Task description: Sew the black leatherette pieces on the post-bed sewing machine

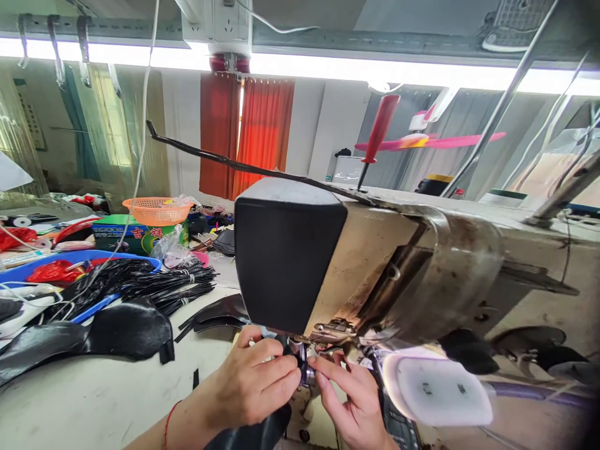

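Note:
My left hand (257,378) is closed, its fingers bent together around the edge of a black leather-like piece (262,431) that hangs below it. My right hand (349,394) comes in from the other side, its fingertips pinching at the same dark edge; the exact grip is partly hidden. Both sets of fingertips meet close to the needle and presser-foot area (302,347) of a sewing machine (365,256). The machine head overhangs the hands and hides some of the work point.
A lit lamp (435,387) sits right of my right hand. A red-handled screwdriver (379,128) stands on the machine. Black curved pieces (131,331) lie on the left of the table, by bundled black strips (182,281), a blue tray (140,256) and an orange basket (157,212).

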Demonstrator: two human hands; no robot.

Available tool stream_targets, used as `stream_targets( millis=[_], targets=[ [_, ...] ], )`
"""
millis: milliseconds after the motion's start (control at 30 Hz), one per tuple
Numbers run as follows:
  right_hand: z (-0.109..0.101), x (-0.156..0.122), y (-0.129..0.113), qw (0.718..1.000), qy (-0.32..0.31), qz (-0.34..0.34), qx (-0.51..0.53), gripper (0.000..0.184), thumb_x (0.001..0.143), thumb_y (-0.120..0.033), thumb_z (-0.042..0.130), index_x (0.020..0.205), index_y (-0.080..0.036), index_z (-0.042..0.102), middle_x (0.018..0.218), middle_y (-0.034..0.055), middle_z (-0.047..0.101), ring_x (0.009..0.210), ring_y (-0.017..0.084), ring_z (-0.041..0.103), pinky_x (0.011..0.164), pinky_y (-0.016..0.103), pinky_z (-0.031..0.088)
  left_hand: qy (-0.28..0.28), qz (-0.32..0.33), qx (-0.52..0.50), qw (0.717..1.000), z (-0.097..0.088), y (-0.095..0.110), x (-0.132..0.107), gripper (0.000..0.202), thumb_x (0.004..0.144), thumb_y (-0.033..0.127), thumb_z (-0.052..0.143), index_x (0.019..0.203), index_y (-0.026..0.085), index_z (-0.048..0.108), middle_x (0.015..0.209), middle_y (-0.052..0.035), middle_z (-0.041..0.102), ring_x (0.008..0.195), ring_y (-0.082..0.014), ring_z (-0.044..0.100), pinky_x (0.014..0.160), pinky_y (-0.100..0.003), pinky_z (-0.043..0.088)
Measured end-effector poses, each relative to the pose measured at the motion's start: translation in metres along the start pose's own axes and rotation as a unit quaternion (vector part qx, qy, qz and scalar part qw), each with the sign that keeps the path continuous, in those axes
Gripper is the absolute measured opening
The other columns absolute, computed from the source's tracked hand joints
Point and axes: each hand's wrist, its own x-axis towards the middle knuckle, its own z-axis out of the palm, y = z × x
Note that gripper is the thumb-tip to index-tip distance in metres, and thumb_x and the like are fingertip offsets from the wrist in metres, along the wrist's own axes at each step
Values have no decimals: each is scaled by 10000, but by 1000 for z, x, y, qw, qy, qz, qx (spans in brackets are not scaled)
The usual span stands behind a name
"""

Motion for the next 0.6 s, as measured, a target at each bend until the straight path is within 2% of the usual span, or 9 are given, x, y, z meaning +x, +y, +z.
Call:
stream_targets(
  millis=[233,467,600],
  targets=[
    [2,-5,-1,1000,-1,18,3,242,897,-191,557,1115,-244,646,907,10,758,780,157,714,739,279,581,11,-5,-7,1000,1,0,0,200,969,112,485,899,138,671,903,15,741,823,-130,526,748,-364,293],
    [1,-5,7,1000,0,-18,-10,231,909,-210,555,1114,-247,655,899,18,768,781,170,731,736,271,589,22,0,9,1000,1,1,2,170,955,137,519,882,153,671,866,23,729,814,-119,545,743,-342,315],
    [2,-7,9,1000,-9,-5,-10,258,886,-207,584,1125,-263,664,919,21,773,794,192,736,724,298,592,22,3,6,1000,2,1,-1,156,945,124,528,888,143,671,872,15,727,815,-122,553,729,-337,320]
  ],
)
